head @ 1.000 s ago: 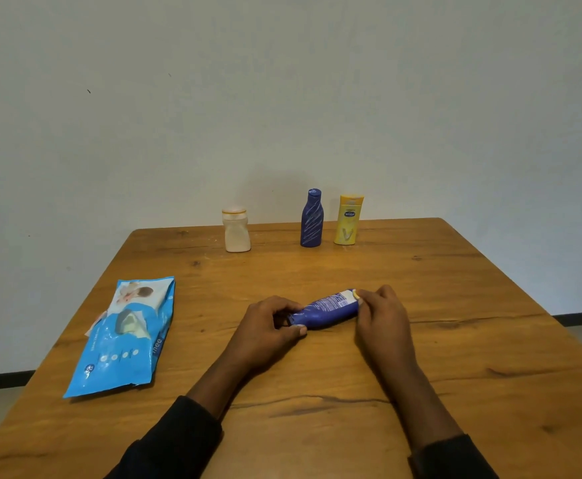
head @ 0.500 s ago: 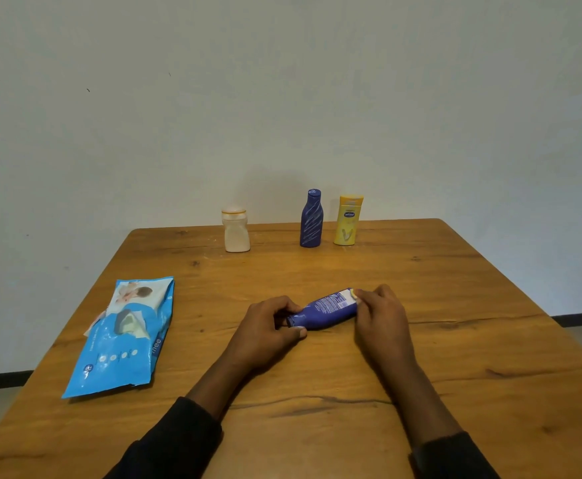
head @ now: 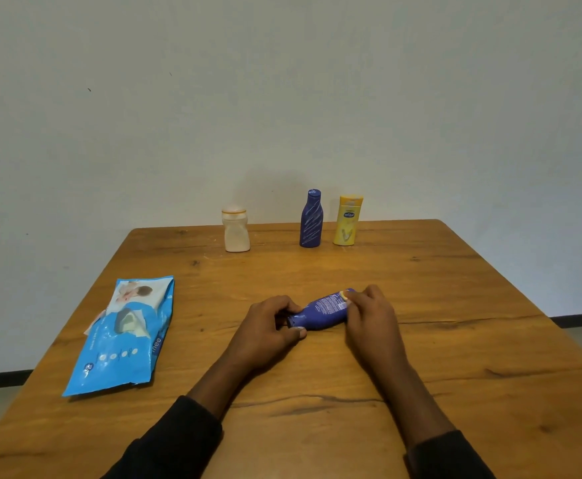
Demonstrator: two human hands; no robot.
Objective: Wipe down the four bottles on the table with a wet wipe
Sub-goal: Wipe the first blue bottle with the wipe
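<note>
You're holding the blue lotion bottle (head: 320, 310) lying flat, centre-near on the table (head: 455, 340), left hand (head: 269, 326) pinching its cap end, right hand (head: 369, 312) curled round its base. No wipe showing, so I'd say you're needing one from the wet-wipe pack (head: 123, 335) lying left.

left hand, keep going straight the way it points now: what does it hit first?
The left hand points forward and slightly right, its fingers already touching the cap end of the lying blue bottle. It would press into that bottle first; the upright bottles stand far behind.
</note>
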